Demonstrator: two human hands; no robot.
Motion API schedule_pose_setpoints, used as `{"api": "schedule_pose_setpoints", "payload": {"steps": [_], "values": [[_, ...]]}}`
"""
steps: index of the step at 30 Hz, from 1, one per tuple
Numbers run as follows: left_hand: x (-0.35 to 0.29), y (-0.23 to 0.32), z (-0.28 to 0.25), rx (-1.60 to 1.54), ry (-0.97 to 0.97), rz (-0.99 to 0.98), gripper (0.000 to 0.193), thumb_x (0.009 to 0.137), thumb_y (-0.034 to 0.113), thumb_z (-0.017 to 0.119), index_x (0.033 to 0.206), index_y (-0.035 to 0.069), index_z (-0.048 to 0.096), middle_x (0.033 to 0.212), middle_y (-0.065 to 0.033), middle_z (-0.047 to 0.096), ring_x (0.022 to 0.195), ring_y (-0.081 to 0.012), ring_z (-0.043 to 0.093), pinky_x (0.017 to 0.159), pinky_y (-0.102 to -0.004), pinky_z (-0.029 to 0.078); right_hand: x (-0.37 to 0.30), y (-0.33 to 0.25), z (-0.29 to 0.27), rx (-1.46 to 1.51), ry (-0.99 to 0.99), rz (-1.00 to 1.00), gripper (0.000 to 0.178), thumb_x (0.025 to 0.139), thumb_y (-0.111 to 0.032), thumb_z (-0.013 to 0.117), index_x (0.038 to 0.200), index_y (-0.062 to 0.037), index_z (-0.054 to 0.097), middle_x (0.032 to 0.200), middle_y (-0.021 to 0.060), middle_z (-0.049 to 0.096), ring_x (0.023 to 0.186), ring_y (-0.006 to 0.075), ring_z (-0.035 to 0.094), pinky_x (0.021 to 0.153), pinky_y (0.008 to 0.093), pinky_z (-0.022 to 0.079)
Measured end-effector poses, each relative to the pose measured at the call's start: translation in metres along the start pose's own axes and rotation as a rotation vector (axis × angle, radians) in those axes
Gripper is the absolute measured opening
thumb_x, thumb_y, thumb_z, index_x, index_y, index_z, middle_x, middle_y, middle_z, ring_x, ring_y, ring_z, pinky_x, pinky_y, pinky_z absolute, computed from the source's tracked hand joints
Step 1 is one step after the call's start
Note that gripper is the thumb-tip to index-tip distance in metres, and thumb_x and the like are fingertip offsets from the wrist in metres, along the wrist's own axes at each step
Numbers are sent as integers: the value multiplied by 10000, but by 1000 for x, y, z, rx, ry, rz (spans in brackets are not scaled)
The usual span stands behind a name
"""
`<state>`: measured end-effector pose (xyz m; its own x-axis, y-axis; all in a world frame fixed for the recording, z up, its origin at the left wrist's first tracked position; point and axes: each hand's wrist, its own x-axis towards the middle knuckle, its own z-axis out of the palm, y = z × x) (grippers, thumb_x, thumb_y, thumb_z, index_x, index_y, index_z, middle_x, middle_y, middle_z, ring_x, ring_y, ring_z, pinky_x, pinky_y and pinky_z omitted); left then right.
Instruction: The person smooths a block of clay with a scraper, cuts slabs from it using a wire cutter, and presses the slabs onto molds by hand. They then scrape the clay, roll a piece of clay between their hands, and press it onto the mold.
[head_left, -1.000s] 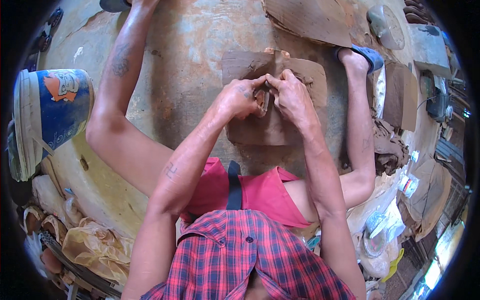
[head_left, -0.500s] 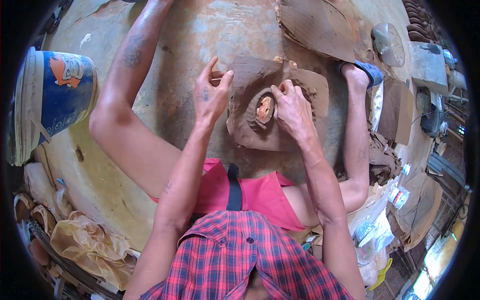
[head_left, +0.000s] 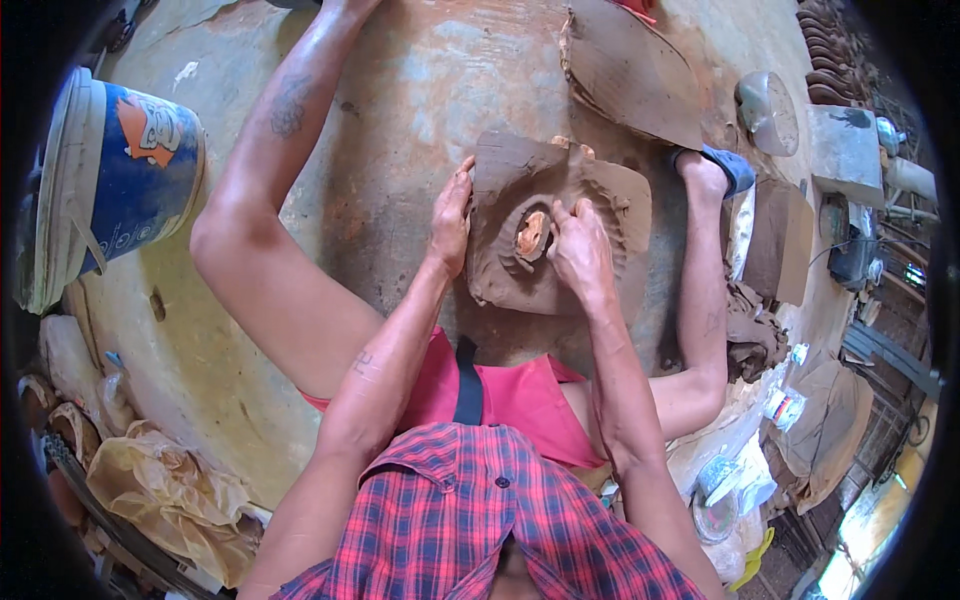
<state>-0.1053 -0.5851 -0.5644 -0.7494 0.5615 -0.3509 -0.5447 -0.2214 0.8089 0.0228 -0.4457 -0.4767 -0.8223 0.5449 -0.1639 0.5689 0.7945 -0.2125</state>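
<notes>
Between my legs lies a square slab of brown wet clay (head_left: 510, 160), its middle pressed down into a ridged hollow. At the centre of the hollow an orange-brown, rough piece (head_left: 531, 236) shows through an oval opening in the clay. My left hand (head_left: 453, 222) rests along the slab's left edge, fingers stretched out, holding nothing. Just right of the oval opening, my right hand (head_left: 582, 248) has its fingers curled and its fingertips pressed to the clay. Its palm side is hidden. Beyond the slab's far edge, small orange bits (head_left: 573, 147) stick out.
A larger clay sheet (head_left: 635, 75) lies farther off, to the right. On the left stands a blue and white bucket (head_left: 140, 175). To the right are a cut-open container (head_left: 768, 112), a clay block (head_left: 778, 240) and a clay heap (head_left: 752, 330). Crumpled plastic (head_left: 165, 500) lies lower left.
My left hand has come down from its raised position beside the slab to the slab's left edge. My right hand has shifted slightly nearer to me along the oval opening's rim.
</notes>
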Motion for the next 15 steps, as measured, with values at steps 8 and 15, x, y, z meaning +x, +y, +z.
{"api": "schedule_pose_setpoints", "payload": {"steps": [8,15], "values": [[-8,-1,3,-106,-18,-51,592,1129,423,464,1539,-5,482,1479,-99,581,1367,-179,521,1175,-332,378,-22,-5,15,140,-8,158,328,975,-112,631,1266,28,693,1071,250,630,1036,414,654,931,493,533],[4,-4,-9,-259,-89,-107,494,1130,389,466,1441,23,580,1401,-103,639,1266,-184,605,1090,-341,464,-20,-14,-3,192,-138,213,390,962,-101,634,1311,72,655,1080,317,636,1045,458,650,951,516,521]]}}
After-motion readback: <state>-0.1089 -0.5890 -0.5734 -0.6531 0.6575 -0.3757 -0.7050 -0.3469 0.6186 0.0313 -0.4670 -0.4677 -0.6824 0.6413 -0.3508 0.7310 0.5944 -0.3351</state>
